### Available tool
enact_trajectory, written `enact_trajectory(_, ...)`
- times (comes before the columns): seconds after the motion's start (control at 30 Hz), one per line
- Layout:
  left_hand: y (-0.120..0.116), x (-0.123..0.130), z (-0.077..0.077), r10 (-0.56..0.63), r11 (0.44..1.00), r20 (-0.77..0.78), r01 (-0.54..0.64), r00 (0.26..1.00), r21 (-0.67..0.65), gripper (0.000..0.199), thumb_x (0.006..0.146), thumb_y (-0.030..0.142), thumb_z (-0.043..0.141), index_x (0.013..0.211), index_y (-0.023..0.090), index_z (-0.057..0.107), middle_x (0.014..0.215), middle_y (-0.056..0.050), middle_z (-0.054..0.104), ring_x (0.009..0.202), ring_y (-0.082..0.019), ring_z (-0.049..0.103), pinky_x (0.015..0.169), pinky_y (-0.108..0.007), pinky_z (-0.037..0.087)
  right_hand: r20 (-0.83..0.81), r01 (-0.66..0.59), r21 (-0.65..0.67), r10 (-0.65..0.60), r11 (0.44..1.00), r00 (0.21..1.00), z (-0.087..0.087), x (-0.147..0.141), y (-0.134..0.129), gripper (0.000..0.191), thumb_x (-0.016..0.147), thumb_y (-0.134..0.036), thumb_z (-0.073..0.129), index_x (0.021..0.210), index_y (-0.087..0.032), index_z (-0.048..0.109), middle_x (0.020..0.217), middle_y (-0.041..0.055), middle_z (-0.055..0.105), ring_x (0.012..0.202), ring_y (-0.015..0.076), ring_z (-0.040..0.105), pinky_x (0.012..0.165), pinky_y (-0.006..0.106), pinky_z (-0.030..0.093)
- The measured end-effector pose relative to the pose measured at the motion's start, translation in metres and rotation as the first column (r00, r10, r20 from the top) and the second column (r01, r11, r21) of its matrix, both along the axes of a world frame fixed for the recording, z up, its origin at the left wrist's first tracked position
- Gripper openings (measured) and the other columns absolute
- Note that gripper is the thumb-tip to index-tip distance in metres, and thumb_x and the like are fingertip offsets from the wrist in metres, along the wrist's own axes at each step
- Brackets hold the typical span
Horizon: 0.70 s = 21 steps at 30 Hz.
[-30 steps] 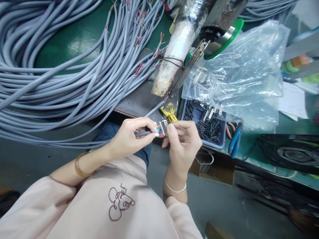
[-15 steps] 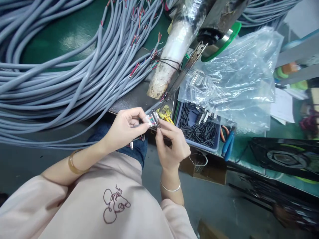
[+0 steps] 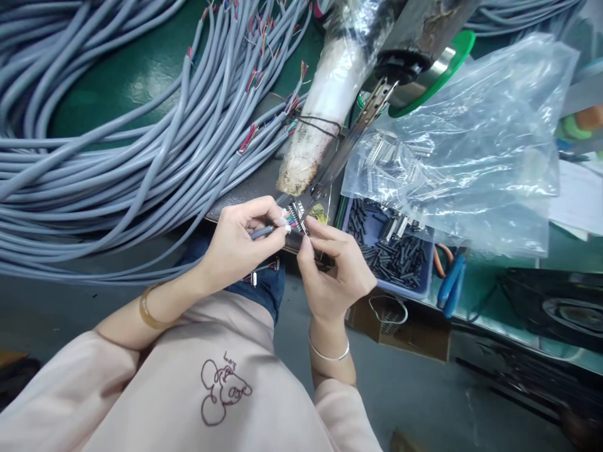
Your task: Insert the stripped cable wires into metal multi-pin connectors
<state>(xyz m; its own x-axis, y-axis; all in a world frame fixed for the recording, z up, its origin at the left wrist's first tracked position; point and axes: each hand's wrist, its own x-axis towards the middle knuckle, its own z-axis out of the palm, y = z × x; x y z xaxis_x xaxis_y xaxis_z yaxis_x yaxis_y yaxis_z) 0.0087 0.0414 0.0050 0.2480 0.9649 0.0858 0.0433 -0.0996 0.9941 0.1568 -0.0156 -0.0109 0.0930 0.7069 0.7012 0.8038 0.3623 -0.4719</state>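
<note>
My left hand (image 3: 242,238) pinches a grey cable (image 3: 264,232) close to its end, where thin coloured wires fan out. Between both hands is a metal connector (image 3: 298,216) with a row of pins, and the wires reach its pin side. The thumb and fingertips of my right hand (image 3: 332,263) are closed on the connector's lower end. Right above the connector stands a slotted metal soldering tip (image 3: 351,141), beside a plastic-wrapped white roll (image 3: 311,132). Whether the tip touches the pins is hard to tell.
Many grey cables (image 3: 117,163) cover the left side. A blue bin (image 3: 426,276) of black tubes sits on the right, partly under a clear bag (image 3: 490,144) of connectors. Nearby are blue-handled pliers (image 3: 452,285), a green-rimmed solder spool (image 3: 436,81) and a cardboard box (image 3: 419,333) below.
The view has shifted a little, so the bench objects on the right lie further right. The connector has turned slightly and sits nearer the metal tip, with more of its pins showing.
</note>
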Motion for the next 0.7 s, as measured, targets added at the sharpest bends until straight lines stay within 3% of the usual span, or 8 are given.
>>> enact_trajectory(0.23, 0.0039, 0.0004, 0.0068, 0.007, 0.999, 0.003, -0.007, 1.0, 0.054, 0.01, 0.075, 0.015, 0.065, 0.066, 0.016, 0.06, 0.069, 0.0, 0.065, 0.059, -0.007, 0.057, 0.051, -0.016, 0.043, -0.008, -0.005, 0.031, 0.006, 1.0, 1.0, 0.0028, -0.0021, 0.0035, 0.017, 0.085, -0.008, 0.073, 0.091, -0.023, 0.067, 0.103, 0.0018, 0.082, 0.092, 0.0171, 0.079, 0.083, 0.03, 0.065)
enact_trajectory(0.47, 0.0067, -0.0009, 0.0077, -0.062, 0.997, 0.004, 0.062, 0.998, -0.034, 0.01, 0.074, 0.013, 0.066, 0.066, 0.015, 0.06, 0.068, 0.001, 0.065, 0.054, -0.005, 0.053, 0.049, -0.015, 0.041, 0.014, 0.007, 0.03, -0.007, 1.0, 1.0, 0.0017, -0.0009, 0.0002, 0.018, 0.085, -0.007, 0.074, 0.085, -0.022, 0.063, 0.102, 0.004, 0.082, 0.087, 0.015, 0.079, 0.079, 0.025, 0.064)
enact_trajectory(0.7, 0.0054, 0.001, 0.0096, -0.049, 0.999, 0.035, 0.05, 0.998, -0.019, 0.01, 0.074, 0.012, 0.065, 0.067, 0.015, 0.06, 0.067, 0.001, 0.063, 0.054, -0.005, 0.052, 0.049, -0.015, 0.041, 0.03, 0.025, 0.03, -0.025, 0.999, 0.999, 0.0053, -0.0032, 0.0021, 0.017, 0.086, -0.008, 0.075, 0.087, -0.022, 0.065, 0.101, 0.0034, 0.082, 0.09, 0.0154, 0.079, 0.082, 0.026, 0.065)
